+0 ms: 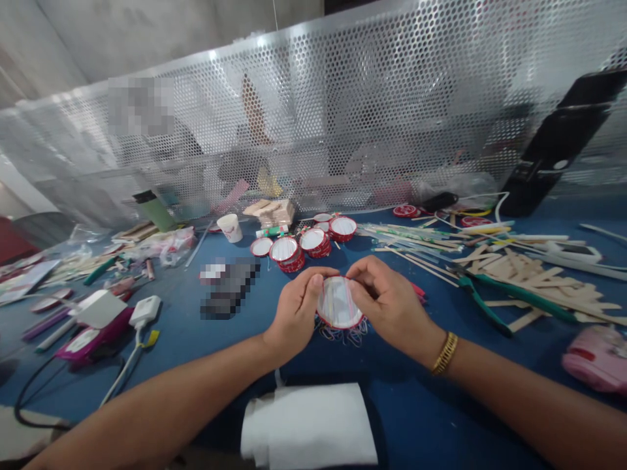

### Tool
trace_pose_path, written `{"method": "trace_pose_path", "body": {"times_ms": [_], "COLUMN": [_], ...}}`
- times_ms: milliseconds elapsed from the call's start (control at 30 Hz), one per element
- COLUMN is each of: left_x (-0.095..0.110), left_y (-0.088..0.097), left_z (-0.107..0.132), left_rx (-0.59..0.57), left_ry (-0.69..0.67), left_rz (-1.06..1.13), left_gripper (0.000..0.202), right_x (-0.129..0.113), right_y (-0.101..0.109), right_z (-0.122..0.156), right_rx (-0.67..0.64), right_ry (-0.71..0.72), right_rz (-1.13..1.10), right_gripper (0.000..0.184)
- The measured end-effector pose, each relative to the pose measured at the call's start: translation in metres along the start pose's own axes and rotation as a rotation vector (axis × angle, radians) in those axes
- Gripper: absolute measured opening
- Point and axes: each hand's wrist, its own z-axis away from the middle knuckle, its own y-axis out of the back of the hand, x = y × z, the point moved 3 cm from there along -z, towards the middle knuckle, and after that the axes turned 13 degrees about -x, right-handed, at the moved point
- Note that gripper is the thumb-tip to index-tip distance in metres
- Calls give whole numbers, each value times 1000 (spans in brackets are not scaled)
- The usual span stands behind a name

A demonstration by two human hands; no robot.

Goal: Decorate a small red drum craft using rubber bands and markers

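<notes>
Between my two hands is a round white disc (339, 305) with a red rim. Thin coloured threads run across its face, and loose threads (345, 334) hang below its near edge. My left hand (298, 308) grips the rim at the left, thumb on top. At the right side, the fingers of my right hand (385, 299) are pinched at the rim; their tips are partly hidden. Just beyond my hands stand stacks of similar red-rimmed discs (284, 250), beside another stack (315, 241).
A white cloth-like bundle (309, 424) lies close in front of me. To the right are green-handled pliers (526, 297) and many wooden sticks (543, 281). Chargers with cables (145, 312) lie at the left. A paper cup (230, 228) stands behind, before a perforated metal screen (362, 111).
</notes>
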Motion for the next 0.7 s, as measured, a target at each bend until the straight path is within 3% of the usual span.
{"method": "trace_pose_path", "body": {"times_ms": [267,400,700], "left_x": [2,1,2], "left_y": [0,2,1], "left_z": [2,2,4], "left_rx": [14,52,49], "left_ry": [-26,-44,-40], "left_rz": [-65,-102,-123], "left_gripper": [36,33,30], "right_x": [-3,-2,-4], "right_y": [0,0,-1], "right_z": [0,2,2], "right_rx": [32,57,-12], "right_ry": [38,86,85], "right_rz": [27,56,1], "right_gripper": [4,20,10]}}
